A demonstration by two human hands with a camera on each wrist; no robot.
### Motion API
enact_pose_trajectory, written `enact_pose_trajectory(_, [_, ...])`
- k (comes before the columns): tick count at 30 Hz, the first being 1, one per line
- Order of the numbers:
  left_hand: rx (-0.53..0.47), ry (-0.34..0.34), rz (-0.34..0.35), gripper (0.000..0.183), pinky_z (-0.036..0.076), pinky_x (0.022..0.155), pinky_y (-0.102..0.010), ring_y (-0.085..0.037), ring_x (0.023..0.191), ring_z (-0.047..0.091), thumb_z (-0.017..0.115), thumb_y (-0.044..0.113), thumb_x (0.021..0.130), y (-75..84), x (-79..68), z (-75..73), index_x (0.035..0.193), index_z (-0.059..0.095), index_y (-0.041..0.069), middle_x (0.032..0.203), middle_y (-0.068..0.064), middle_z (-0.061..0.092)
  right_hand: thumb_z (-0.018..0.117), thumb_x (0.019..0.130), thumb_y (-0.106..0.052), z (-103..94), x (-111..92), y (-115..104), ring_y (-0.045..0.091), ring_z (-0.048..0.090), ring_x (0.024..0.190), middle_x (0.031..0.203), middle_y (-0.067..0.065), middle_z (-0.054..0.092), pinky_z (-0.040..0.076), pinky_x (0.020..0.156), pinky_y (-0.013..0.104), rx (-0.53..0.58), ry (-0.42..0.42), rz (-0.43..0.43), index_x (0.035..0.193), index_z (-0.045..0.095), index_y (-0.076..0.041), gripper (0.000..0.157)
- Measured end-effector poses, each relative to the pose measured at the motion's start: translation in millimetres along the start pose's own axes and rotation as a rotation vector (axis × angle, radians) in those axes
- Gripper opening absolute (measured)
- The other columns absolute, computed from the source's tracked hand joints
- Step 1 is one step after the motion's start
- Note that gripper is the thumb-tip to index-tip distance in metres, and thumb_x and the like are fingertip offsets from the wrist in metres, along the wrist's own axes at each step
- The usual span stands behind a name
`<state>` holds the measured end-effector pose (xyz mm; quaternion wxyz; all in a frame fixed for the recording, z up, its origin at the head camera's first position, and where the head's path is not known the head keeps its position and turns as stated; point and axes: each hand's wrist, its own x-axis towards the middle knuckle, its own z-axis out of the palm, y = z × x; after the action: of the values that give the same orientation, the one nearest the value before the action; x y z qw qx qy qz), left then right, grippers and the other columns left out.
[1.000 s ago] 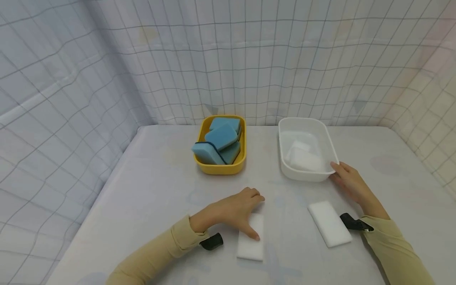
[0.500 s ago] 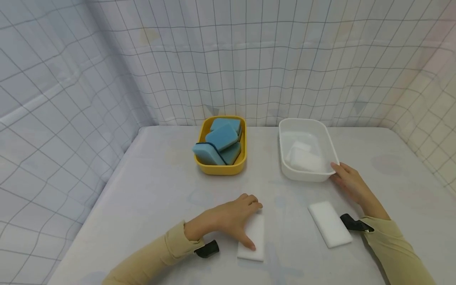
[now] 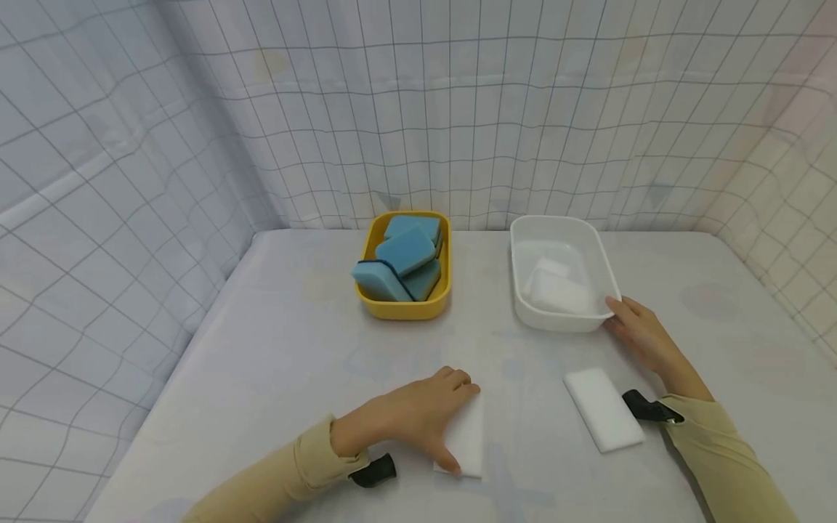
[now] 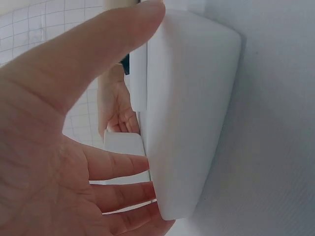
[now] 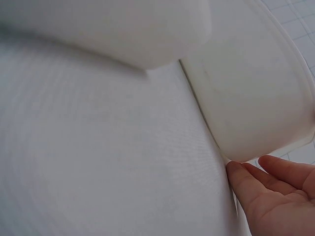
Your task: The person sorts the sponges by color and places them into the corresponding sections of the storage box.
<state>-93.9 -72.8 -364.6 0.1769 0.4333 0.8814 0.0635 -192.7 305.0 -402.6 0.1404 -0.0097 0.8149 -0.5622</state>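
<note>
My left hand [image 3: 418, 414] spans a white sponge [image 3: 469, 434] lying flat on the table. Its thumb is at the near end and its fingertips at the far end. In the left wrist view, thumb and fingers touch opposite ends of this white sponge [image 4: 194, 113]. My right hand [image 3: 644, 338] holds the near right corner of a white tub [image 3: 556, 322], one digit over the rim and others against the outside. Fingertips [image 5: 238, 172] meet the tub's lower corner [image 5: 246, 132] in the right wrist view. Inside the tub lie white sponges [image 3: 561, 290].
Another white sponge [image 3: 604, 409] lies between my right forearm and the middle of the table. At the back, left of the tub, a yellow tub [image 3: 407, 311] holds several blue sponges [image 3: 407, 250]. Gridded white curtains [image 3: 458, 109] enclose the table.
My left hand has drawn back toward me over the sponge, its thumb sliding to the sponge's near end. The right hand and both tubs stay in place.
</note>
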Motion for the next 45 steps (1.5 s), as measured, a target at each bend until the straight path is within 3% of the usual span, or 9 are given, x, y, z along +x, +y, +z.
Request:
enact_pose_trajectory(7, [0.206,0.057,0.054,0.103,0.043,0.099,-0.024,-0.015,0.116,0.042,0.072,0.069,0.062,5.3,-2.4,1.3,0.138,0.038,0.007,0.130,-0.003,0.045,0.032,0.098,-0.049,-0.2,0,0,0.039,0.011,0.143,0.156,0.025,0.005,0.020,0.115,0.045,0.013,0.002,-0.007,0.148,0.008,0.005,0.078])
enact_pose_trajectory(13, [0.342,0.065,0.062,0.101,0.043,0.093,-0.022,-0.013,0.109,0.043,0.072,0.070,0.061,9.4,-1.7,0.4,0.135,0.041,0.008,0.124,-0.001,0.047,0.032,0.098,-0.049,-0.7,1,0,0.039,0.010,0.144,0.156,0.024,0.003,0.020,0.115,0.042,0.023,-0.001,-0.004,0.149,0.006,0.005,0.078])
enact_pose_trajectory(27, [0.313,0.100,0.145,0.094,0.043,0.093,-0.022,-0.015,0.110,0.044,0.072,0.058,0.066,10.7,9.2,-10.8,0.136,0.039,0.006,0.126,-0.003,0.046,0.032,0.099,-0.047,0.5,2,1,0.039,0.013,0.143,0.155,0.025,0.007,0.023,0.115,0.041,0.016,0.003,-0.022,0.148,0.009,0.006,0.076])
enact_pose_trajectory(34, [0.266,0.104,0.112,0.097,0.042,0.100,-0.026,-0.018,0.119,0.041,0.072,0.056,0.069,9.8,23.2,-33.9,0.142,0.033,0.005,0.134,-0.006,0.043,0.032,0.099,-0.048,0.4,2,1,0.039,0.013,0.143,0.156,0.025,0.007,0.022,0.115,0.043,0.021,0.007,-0.028,0.148,0.009,0.006,0.077])
enact_pose_trajectory(45, [0.206,0.128,0.100,0.095,0.043,0.097,-0.026,-0.017,0.117,0.041,0.073,0.054,0.070,2.7,54.7,-58.3,0.142,0.033,0.006,0.135,-0.006,0.042,0.033,0.098,-0.050,1.0,0,-1,0.038,0.012,0.144,0.156,0.024,0.005,0.021,0.115,0.042,0.027,0.012,-0.013,0.148,0.008,0.006,0.079])
